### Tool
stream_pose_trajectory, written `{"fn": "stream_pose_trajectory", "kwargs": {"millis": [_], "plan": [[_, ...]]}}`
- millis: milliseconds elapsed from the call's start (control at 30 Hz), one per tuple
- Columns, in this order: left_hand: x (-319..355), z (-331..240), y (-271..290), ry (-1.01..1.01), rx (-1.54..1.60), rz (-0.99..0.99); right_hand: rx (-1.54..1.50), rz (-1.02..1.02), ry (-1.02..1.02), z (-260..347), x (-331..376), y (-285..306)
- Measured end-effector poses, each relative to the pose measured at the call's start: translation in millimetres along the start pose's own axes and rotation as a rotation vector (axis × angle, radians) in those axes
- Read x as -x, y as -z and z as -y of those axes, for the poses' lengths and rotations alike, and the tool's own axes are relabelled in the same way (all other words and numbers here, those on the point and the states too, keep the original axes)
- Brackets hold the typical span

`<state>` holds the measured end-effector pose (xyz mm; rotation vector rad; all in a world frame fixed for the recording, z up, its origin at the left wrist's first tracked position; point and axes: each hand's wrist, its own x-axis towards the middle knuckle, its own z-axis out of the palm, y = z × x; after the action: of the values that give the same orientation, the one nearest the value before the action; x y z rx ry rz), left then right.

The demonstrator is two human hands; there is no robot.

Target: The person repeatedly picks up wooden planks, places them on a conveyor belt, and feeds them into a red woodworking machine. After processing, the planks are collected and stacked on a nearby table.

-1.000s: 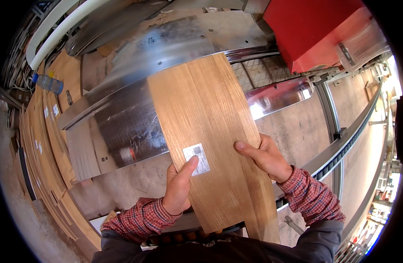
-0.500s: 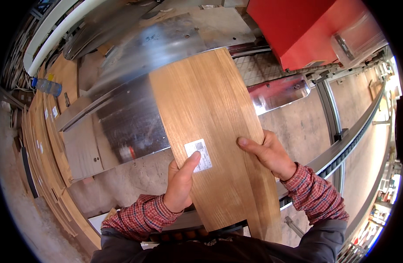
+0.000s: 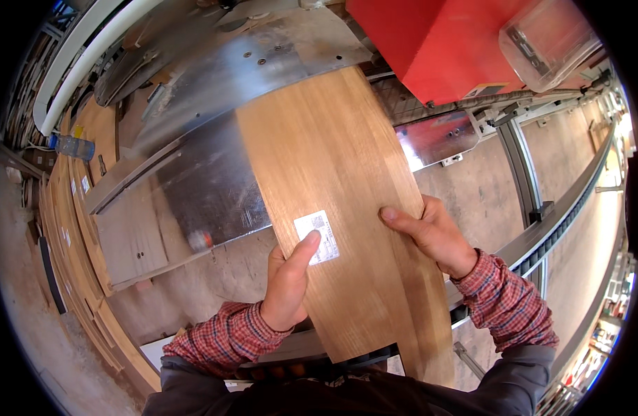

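Note:
Between my two hands is a wide wooden board with a notch cut from its near end. My left hand grips the left edge, its thumb lying on a white printed label. On the opposite edge my right hand is closed, thumb flat on the upper face. The fingers of both hands are hidden beneath the board. The board's far end reaches over a metal machine table; whether it rests on it, I cannot tell.
A red machine housing with a clear plastic guard stands at the far right. Metal rails run along the right. Stacked wooden boards lie at the left, with a plastic bottle near them.
The view has shifted slightly, so the machine table and red housing sit a little further left. Both hands keep their hold on the board, which has hardly moved relative to them.

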<state>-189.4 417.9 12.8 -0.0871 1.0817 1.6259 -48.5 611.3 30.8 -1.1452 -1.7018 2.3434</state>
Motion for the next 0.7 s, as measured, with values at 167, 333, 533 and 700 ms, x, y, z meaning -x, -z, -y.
{"fn": "stream_pose_trajectory", "kwargs": {"millis": [167,333,533,700], "plan": [[-7,7,-17,-0.013,-0.009,-0.018,-0.036,0.001,0.007,5,2,15],[-15,11,-38,-0.024,0.053,-0.025,-0.052,-0.009,-0.005,4,1,35],[-25,21,-57,-0.020,0.004,-0.031,-0.055,0.003,-0.006,9,1,59],[-35,27,-78,-0.031,0.044,-0.020,-0.072,0.009,0.017,13,2,78]]}}
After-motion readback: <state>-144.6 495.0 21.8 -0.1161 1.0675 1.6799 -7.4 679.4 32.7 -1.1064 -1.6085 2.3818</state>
